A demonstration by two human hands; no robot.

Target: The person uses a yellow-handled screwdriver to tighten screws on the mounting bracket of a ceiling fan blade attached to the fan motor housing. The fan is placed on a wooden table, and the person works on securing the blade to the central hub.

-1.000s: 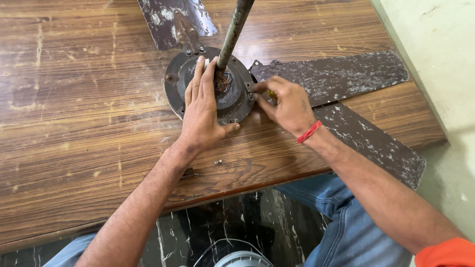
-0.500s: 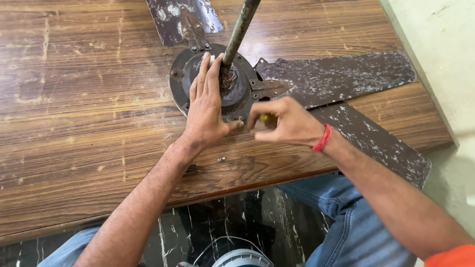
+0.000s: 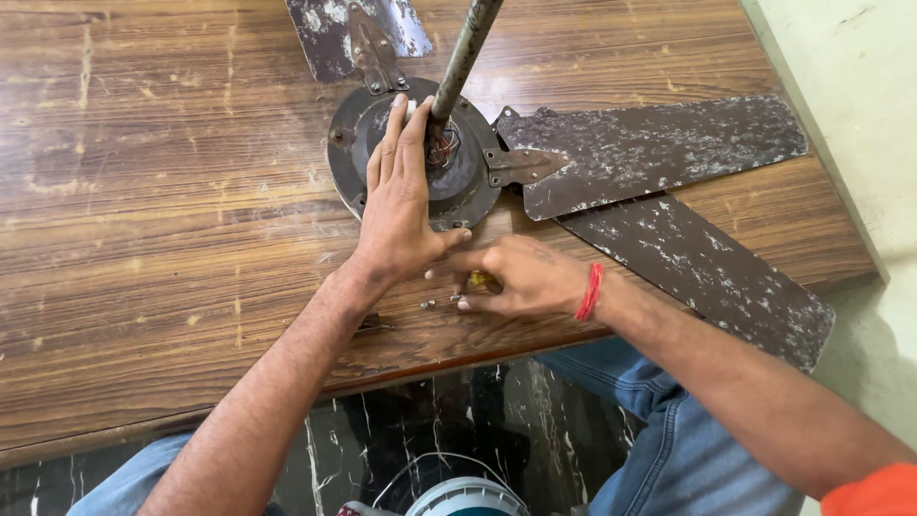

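Your left hand (image 3: 399, 205) lies flat, palm down, on the round dark motor housing (image 3: 449, 182) of a ceiling fan on the wooden table (image 3: 162, 191), fingers beside the downrod (image 3: 465, 53). Your right hand (image 3: 521, 277) rests on the table just below the housing, curled around a small yellow-handled tool (image 3: 480, 281), with small screws (image 3: 435, 304) by its fingertips. Two speckled brown blades (image 3: 659, 153) stretch rightward

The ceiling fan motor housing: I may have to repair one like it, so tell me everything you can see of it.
The ceiling fan motor housing is a round, dark brown metal disc, worn and grimy, lying flat on the wooden table. A dull metal downrod rises from its centre, where reddish wires show. Bracket arms join speckled, flaking blades to its rim. The left hand rests flat on its top; the right hand lies on the table just beside it.
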